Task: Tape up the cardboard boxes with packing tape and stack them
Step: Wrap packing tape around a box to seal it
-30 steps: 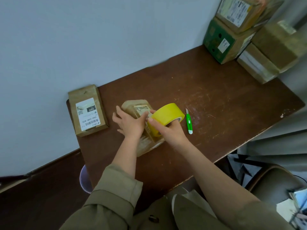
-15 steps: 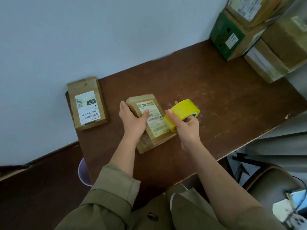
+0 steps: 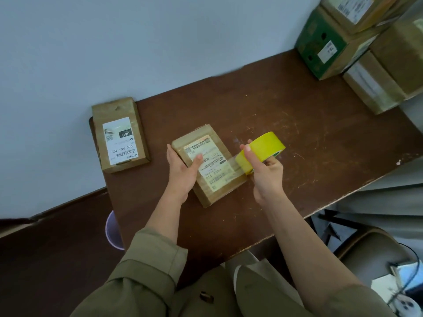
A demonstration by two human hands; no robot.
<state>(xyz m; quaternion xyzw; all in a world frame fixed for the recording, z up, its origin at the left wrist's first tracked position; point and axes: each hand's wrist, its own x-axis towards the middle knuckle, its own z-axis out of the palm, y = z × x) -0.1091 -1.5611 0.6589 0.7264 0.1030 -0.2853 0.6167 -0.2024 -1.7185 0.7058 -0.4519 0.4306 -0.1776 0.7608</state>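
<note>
Left hand [image 3: 183, 167] lies flat, fingers straight; right hand [image 3: 265, 173] curls in a grip.

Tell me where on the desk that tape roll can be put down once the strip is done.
The widest bare patch of the desk lies right of the tape roll, short of the stacked boxes in the far right corner. A smaller strip lies between the middle box and the box by the wall. Around both hands it is crowded.
</note>
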